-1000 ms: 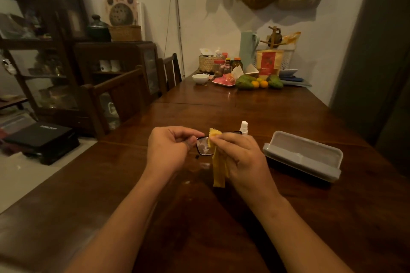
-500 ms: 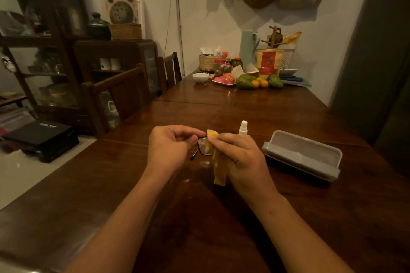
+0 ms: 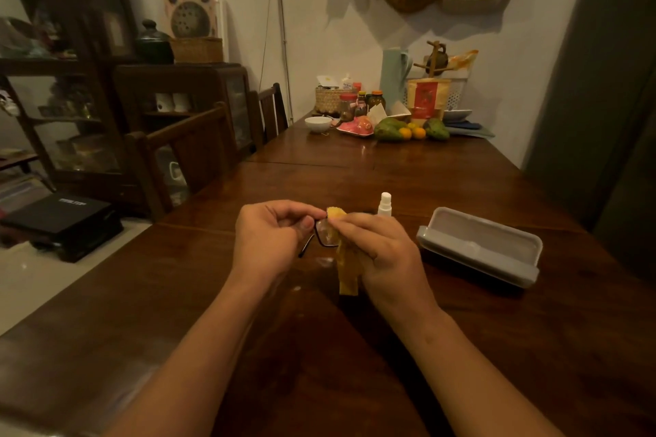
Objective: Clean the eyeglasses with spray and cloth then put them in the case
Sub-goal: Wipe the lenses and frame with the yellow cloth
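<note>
Black-framed eyeglasses [image 3: 323, 235] hang a little above the dark wooden table [image 3: 461, 348], between my two hands. My left hand [image 3: 271, 236] pinches the frame at its left corner, one temple arm sticking down. My right hand [image 3: 381, 248] pinches a yellow cloth [image 3: 346, 264] around the lens; the cloth's tail hangs down toward the table. Most of the glasses are hidden by my fingers and the cloth. A small white spray bottle [image 3: 384, 204] stands upright just behind my right hand. The grey eyeglass case [image 3: 479, 245] lies open to the right.
Fruit [image 3: 408, 129], a white bowl [image 3: 317, 123], jars and a basket crowd the table's far end by the wall. Two wooden chairs [image 3: 188, 152] stand along the left side. A dark cabinet and a black box on the floor are further left.
The yellow cloth has shifted slightly over the lens under my right fingers, and the temple arm now points lower. Both hands stay in the same place.
</note>
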